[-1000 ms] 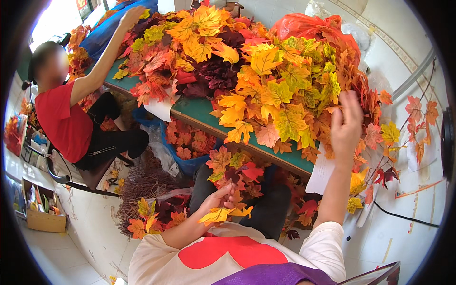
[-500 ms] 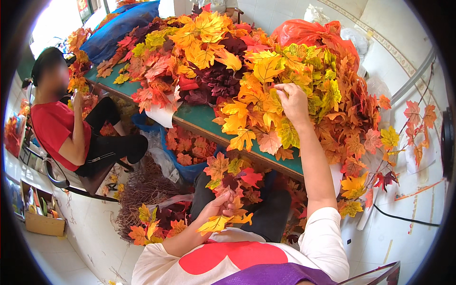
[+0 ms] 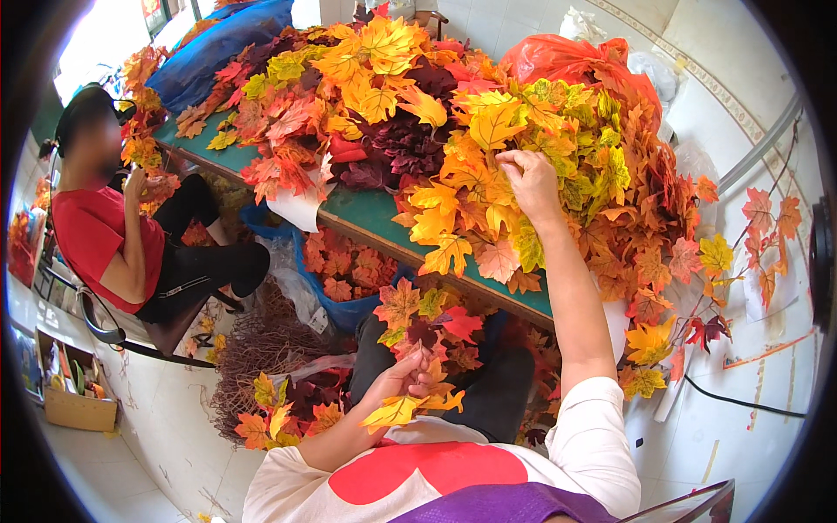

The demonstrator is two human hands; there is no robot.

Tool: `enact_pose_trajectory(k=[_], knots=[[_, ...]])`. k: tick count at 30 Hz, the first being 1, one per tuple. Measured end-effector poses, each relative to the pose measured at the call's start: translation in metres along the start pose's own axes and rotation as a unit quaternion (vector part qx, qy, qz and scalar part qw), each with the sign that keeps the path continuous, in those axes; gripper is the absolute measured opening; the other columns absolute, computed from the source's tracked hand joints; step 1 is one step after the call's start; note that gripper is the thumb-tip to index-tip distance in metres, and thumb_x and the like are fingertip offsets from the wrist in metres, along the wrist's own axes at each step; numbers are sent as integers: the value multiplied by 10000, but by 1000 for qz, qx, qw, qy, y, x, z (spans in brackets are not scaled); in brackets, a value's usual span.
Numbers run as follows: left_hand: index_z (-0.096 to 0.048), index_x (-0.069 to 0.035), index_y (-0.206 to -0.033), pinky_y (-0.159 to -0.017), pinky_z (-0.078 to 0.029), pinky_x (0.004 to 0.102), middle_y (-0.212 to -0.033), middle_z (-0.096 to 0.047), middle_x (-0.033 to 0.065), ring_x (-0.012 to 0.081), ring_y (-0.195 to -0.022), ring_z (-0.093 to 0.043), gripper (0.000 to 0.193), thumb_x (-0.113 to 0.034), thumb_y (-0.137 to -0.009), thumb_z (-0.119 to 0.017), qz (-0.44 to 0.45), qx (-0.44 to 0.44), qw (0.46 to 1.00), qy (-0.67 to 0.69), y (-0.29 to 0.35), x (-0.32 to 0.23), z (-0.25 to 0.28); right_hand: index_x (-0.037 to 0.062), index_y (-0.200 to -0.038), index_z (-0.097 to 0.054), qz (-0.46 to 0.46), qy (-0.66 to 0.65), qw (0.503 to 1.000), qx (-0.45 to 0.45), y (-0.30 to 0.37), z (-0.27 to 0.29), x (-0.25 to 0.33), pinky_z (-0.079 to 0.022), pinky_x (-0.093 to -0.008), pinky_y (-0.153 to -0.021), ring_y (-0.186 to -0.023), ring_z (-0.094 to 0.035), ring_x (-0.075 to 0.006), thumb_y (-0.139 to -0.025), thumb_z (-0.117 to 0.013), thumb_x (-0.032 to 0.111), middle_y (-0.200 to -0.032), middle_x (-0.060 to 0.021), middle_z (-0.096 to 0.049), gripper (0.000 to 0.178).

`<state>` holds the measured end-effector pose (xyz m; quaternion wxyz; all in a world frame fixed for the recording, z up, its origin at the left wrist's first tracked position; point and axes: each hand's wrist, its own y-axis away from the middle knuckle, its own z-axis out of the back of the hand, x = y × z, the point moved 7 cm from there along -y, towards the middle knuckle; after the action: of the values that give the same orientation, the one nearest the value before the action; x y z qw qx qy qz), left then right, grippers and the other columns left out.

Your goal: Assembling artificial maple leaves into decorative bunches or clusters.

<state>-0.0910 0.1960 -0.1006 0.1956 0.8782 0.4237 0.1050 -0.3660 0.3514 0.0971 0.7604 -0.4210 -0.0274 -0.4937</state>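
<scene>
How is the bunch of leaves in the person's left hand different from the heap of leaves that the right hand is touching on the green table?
The bunch of leaves is small and the left hand holds it over the lap; the heap of leaves is large and lies on the green table. The bunch stands upright like a spray; the heap is loose, with the right hand resting on it. Both are yellow, orange and red maple-shaped leaves.

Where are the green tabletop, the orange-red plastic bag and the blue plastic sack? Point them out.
green tabletop (image 3: 366,213), head view, bare strip near its front edge
orange-red plastic bag (image 3: 558,57), head view, upper bulge
blue plastic sack (image 3: 218,52), head view, middle
</scene>
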Motion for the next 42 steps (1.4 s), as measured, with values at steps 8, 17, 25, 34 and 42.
enact_pose_trajectory(k=[8, 17, 25, 34, 42], knots=[[-569, -109, -897, -452, -378, 148, -813, -563, -11, 75, -655, -460, 93, -193, -900, -529, 17, -14, 1000, 18, 2, 3, 0, 68, -862, -672, -43, 26, 998, -30, 3, 30, -12, -465, -332, -664, -714, -587, -249, -790, -594, 82, -800, -99, -640, 107], [-542, -99, -970, -457, -365, 141, -763, -538, -35, 66, -629, -465, 132, -204, -891, -547, 4, -14, 1000, -27, -2, 7, 2, 27, -910, -655, -105, -118, 985, 64, 16, 17, -2, -478, -265, -574, -649, -601, -146, -828, -543, 30, -775, -80, -634, 139], [-536, -89, -930, -450, -365, 146, -774, -535, -18, 75, -642, -464, 115, -200, -898, -531, -1, -37, 998, -40, -1, 7, 5, 39, -1030, -625, -71, -164, 940, 290, 28, -41, 32, -501, -282, -787, -901, -618, -173, -854, -519, 69, -1027, -96, -628, 208], [-531, -116, -880, -432, -360, 150, -723, -485, -10, 58, -555, -434, 143, -257, -904, -514, -4, -70, 995, -72, 0, 9, 2, 161, -1374, -294, 241, 264, 908, 220, 31, -78, 73, -96, -511, -1079, -1345, -125, -343, -565, -762, 492, -1442, -174, -179, 991], [-541, -91, -935, -455, -364, 132, -757, -524, -24, 57, -634, -475, 126, -211, -896, -539, 13, -13, 998, -56, -2, 7, 3, 204, -1399, -243, 188, 388, 880, 199, 18, -67, 26, -90, -522, -1081, -1338, -160, -350, -687, -699, 267, -1441, -164, -195, 848]])
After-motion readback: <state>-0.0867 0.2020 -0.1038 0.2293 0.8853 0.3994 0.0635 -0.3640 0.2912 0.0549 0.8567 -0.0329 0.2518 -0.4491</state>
